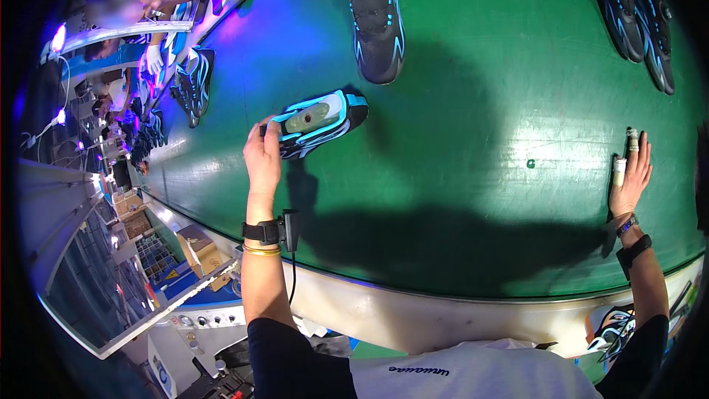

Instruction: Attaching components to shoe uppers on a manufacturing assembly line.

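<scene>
My left hand [264, 157] grips one end of a black sneaker with bright blue trim [336, 131] that lies tilted on the green work surface [443, 155]. Its opening faces up, and a greenish insert with a dark hole sits inside; my fingertips are partly hidden behind the shoe. Far to the right, my right hand [630, 177] rests over the green surface with fingers stretched out and nothing held. White wraps cover two of its fingers. Beyond the held shoe stands another black and blue sneaker [377, 26] with a round dial.
A pair of matching sneakers [628, 15] lies at the far right. More shoes [193, 85] line the left edge, where other people work under purple lights. A cardboard box [201, 250] and a control panel [210, 320] are at lower left; shoe parts [613, 329] lie at lower right.
</scene>
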`<action>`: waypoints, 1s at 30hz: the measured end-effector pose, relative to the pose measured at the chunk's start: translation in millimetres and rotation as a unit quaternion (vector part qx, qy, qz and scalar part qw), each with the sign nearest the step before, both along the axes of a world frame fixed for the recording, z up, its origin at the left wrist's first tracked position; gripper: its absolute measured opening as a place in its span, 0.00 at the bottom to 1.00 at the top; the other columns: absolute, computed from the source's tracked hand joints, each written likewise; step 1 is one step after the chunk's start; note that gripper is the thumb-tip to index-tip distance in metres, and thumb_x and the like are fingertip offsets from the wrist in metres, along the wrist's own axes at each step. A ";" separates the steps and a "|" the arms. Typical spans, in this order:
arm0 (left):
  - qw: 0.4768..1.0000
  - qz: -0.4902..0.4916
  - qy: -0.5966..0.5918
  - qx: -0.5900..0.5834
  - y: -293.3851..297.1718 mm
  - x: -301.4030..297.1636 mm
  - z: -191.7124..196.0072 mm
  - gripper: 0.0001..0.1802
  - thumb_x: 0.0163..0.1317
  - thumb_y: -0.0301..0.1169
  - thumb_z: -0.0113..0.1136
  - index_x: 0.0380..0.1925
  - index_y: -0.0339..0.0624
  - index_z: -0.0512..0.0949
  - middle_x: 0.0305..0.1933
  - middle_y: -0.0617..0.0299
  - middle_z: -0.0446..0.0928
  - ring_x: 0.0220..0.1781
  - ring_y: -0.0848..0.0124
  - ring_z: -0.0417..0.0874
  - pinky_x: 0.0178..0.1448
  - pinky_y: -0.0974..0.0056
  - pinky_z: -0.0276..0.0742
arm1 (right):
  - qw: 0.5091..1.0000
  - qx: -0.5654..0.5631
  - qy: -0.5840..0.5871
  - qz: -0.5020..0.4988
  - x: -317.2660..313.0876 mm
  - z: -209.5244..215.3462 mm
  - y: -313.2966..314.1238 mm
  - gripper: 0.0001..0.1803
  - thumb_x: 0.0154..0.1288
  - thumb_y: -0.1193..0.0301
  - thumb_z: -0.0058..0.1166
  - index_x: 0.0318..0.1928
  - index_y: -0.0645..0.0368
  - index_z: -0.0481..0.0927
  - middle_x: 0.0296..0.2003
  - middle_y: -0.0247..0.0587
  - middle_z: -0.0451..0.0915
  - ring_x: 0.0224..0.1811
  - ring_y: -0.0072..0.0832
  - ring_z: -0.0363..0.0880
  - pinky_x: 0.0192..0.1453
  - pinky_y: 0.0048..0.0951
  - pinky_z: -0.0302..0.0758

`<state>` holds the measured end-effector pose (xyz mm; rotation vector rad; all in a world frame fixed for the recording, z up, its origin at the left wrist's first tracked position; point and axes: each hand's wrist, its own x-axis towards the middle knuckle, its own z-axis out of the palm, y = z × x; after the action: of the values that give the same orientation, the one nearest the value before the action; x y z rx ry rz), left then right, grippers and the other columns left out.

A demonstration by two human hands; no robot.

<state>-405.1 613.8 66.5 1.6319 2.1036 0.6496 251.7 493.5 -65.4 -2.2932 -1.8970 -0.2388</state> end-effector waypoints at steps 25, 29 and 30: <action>0.982 -0.085 -0.167 -0.012 -9.9 -1.8 -23.5 0.49 0.38 0.30 0.81 0.63 0.46 0.64 0.58 0.54 0.69 0.60 0.59 0.72 0.65 0.58 0.70 | 1.000 0.005 0.011 0.001 -13.0 8.2 0.4 0.32 0.72 0.49 0.37 0.72 0.45 0.59 0.76 0.36 0.49 0.78 0.40 0.43 0.75 0.58 0.40; 0.996 -0.083 0.043 0.012 -11.7 -5.4 -18.2 0.43 0.36 0.31 0.81 0.55 0.44 0.70 0.51 0.54 0.72 0.53 0.58 0.75 0.59 0.56 0.73 | 1.000 0.005 0.017 0.005 -17.1 5.5 1.4 0.33 0.72 0.49 0.37 0.73 0.45 0.57 0.76 0.37 0.48 0.78 0.40 0.43 0.76 0.59 0.39; 0.988 -0.126 0.093 0.005 -12.5 24.2 -9.6 0.41 0.35 0.33 0.81 0.53 0.44 0.71 0.49 0.56 0.74 0.52 0.57 0.75 0.57 0.56 0.74 | 1.000 -0.006 0.001 -0.005 -11.5 4.7 -1.2 0.33 0.72 0.49 0.37 0.73 0.45 0.57 0.76 0.37 0.48 0.78 0.40 0.43 0.76 0.59 0.39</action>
<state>-380.9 601.3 56.9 1.9903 1.9688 0.4407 240.2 492.3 -60.8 -2.3103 -1.8912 -0.2269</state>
